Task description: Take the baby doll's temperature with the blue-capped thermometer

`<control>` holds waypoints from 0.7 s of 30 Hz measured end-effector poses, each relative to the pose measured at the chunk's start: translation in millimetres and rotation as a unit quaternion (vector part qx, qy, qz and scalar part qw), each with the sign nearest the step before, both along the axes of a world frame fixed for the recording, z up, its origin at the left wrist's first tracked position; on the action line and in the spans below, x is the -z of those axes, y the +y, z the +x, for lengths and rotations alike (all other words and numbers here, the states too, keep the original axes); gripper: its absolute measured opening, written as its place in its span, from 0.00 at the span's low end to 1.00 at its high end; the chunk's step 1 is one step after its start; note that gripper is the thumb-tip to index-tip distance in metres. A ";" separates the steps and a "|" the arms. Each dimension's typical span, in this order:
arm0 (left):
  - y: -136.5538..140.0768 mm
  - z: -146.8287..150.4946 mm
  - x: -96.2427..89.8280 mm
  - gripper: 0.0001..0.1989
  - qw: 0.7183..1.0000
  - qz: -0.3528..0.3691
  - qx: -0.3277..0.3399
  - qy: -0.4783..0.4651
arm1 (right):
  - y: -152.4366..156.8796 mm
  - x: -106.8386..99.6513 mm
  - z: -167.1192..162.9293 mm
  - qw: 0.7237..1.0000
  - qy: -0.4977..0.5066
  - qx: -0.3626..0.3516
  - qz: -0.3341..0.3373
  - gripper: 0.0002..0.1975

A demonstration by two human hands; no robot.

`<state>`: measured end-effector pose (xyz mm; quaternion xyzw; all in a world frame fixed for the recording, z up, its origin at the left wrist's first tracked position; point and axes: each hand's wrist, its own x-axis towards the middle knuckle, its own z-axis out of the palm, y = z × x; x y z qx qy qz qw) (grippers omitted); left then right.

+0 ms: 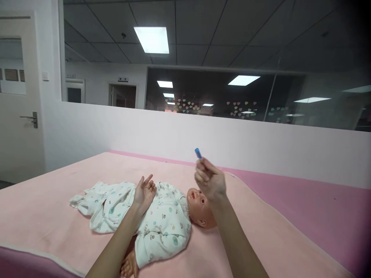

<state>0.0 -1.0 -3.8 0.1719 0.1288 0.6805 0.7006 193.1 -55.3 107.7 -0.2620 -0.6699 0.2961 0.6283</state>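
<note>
A baby doll (166, 216) lies on its back across the pink sheet, dressed in a white outfit with small printed figures. Its head (199, 210) points right and is partly covered by my right wrist. My right hand (211, 178) is raised above the head, its fingers closed round a small blue stick-like object (198, 153) whose end sticks up; its kind is not clear. Over the doll's middle, my left hand (145, 192) is palm up with fingers apart and nothing in it. One bare hand of the doll (130, 264) shows beside my left forearm.
The pink sheet (52, 200) covers a padded surface with a darker pink mat (313, 197) at the right. Behind stands a low white wall (203, 135) with a glass window above. A door (20, 127) is at the far left.
</note>
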 end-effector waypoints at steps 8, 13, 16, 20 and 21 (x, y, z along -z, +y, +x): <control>1.6 -1.2 -0.3 0.16 1.000 0.001 0.002 -0.004 | -10.2 -30.9 12.9 0.989 -0.077 0.098 0.075 0.12; 0.8 4.5 0.0 0.16 0.996 0.030 -0.020 0.082 | -34.1 -11.2 7.9 0.971 -0.134 0.153 0.129 0.17; -6.5 14.1 0.8 0.17 0.946 0.134 -0.044 0.292 | -63.5 30.0 5.5 0.941 -0.191 0.215 0.179 0.10; -21.9 24.9 -0.5 0.15 0.765 0.270 -0.068 0.581 | -107.5 95.8 25.9 0.809 -0.280 0.400 0.328 0.10; -24.6 26.3 -0.9 0.14 0.730 0.285 -0.075 0.616 | -115.8 111.8 33.6 0.773 -0.319 0.438 0.331 0.09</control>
